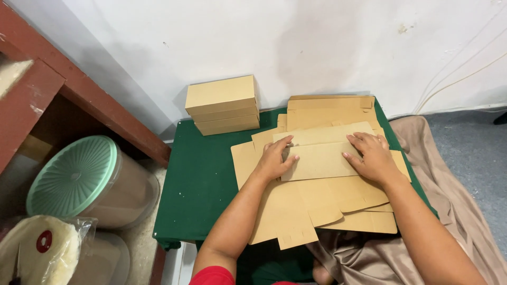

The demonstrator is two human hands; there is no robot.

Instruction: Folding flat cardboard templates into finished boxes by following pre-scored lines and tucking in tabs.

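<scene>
Mid-frame, the left hand (274,161) and right hand (373,157) are lying open and flat, pressing a folded flap of the top cardboard blank (317,161) on the green desk (200,184), probably creasing it. Upper centre, finished boxes (223,105) are stacked against the wall.

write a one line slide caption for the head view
Left hand and right hand press a flat brown cardboard box blank on a green table, folded boxes stacked behind.

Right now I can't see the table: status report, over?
Both hands flat, left hand, right hand. Pressing folded cardboard flap. Finished boxes stacked behind, nothing blocking.
</scene>
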